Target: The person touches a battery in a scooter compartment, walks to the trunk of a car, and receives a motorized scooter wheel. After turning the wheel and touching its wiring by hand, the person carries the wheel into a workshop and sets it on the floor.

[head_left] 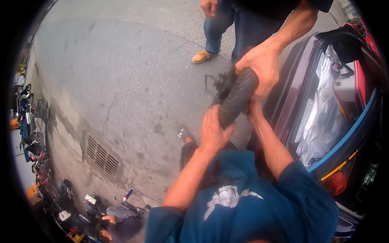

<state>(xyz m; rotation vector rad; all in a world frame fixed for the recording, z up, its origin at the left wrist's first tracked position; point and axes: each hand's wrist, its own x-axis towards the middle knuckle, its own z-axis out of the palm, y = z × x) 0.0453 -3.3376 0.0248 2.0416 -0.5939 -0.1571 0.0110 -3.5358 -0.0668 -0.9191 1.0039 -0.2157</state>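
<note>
A black tyre on a small wheel is held up at the centre. My left hand wraps round its lower left side, fingers pressed against the rubber. On the wheel's right side, my right hand grips it, its fingers mostly hidden behind the tyre. A co-worker's hand clasps the top of the same wheel from above. Dark metal parts with a cable are by the wheel's left side, slightly blurred.
A car with an open compartment of plastic-wrapped items stands at the right. The co-worker's shoe is ahead. At left are a drain grate, a blue can, parked motorcycles and a crouching person.
</note>
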